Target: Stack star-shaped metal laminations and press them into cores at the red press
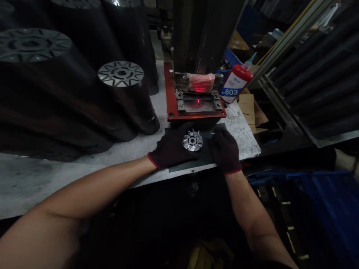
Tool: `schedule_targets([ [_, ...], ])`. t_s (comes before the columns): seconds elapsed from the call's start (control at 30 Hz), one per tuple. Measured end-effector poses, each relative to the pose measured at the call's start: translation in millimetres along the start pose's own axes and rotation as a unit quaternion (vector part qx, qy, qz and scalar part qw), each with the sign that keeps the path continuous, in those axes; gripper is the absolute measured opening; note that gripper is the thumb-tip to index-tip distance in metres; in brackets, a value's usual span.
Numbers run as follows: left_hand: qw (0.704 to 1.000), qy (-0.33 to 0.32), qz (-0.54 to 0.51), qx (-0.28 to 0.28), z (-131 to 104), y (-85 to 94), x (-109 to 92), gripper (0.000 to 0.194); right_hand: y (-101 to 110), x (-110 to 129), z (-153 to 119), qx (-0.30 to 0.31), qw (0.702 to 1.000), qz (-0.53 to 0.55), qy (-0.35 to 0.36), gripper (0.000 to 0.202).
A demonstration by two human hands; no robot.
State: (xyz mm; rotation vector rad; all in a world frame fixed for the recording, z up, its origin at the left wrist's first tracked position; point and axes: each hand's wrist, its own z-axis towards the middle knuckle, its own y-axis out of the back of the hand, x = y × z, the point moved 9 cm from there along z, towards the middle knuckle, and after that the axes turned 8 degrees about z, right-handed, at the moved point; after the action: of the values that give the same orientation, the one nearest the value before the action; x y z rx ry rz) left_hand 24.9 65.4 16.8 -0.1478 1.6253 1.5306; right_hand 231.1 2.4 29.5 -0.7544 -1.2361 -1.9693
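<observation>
A round slotted metal rotor (192, 141) lies on a dark mat (183, 167) at the table's front edge. Thin metal slivers stick up from its far rim. My left hand (171, 147), in a dark glove with a red cuff, curls round the rotor's left side and grips it. Just to the right, my gloved right hand (226, 148) is closed in a pinch. A thin metal strip (212, 133) pokes out from its fingertips, pointing toward the rotor but apart from it.
Behind my hands stands a press with an orange base (171, 101) and a red light spot on its metal fixture. A red glue bottle (236, 83) leans beside it. Tall dark stacks with a slotted disc (121, 74) on top fill the left. Blue crates (322, 201) stand at lower right.
</observation>
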Motion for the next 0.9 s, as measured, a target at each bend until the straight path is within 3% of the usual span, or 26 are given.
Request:
schedule_targets([
  [0.07, 1.000, 0.008, 0.001, 0.017, 1.0, 1.4, -1.5, 0.121, -1.3, -0.2, 1.2, -0.008, 0.999, 0.027, -0.017, 0.033],
  [0.17, 0.999, -0.010, -0.004, 0.032, 1.1, 2.2, -6.2, 0.113, -10.5, 3.8, 11.6, 0.029, 0.997, 0.062, -0.027, 0.039],
  [0.33, 1.000, 0.005, -0.001, 0.018, 1.8, -0.7, -1.7, 0.118, -12.8, 7.7, 24.7, 0.080, 0.997, 0.002, 0.023, 0.037],
  [0.5, 1.000, 0.009, 0.006, 0.010, 2.2, -5.2, 2.7, 0.114, -2.6, 3.1, 25.3, 0.055, 0.998, 0.036, 0.001, 0.036],
  [0.6, 1.000, 0.007, -0.006, 0.011, 2.4, -6.7, 3.6, 0.113, -8.5, 5.2, 23.4, 0.085, 0.996, 0.022, 0.002, 0.036],
  [0.8, 1.000, 0.007, -0.015, 0.007, 1.8, -0.9, -4.1, 0.107, -13.7, 17.5, 25.2, 0.146, 0.986, -0.044, 0.074, 0.033],
  [0.9, 0.999, 0.000, -0.021, 0.024, 0.7, 2.7, -11.5, 0.101, -16.1, 33.4, 28.1, 0.205, 0.963, -0.114, 0.131, 0.030],
])
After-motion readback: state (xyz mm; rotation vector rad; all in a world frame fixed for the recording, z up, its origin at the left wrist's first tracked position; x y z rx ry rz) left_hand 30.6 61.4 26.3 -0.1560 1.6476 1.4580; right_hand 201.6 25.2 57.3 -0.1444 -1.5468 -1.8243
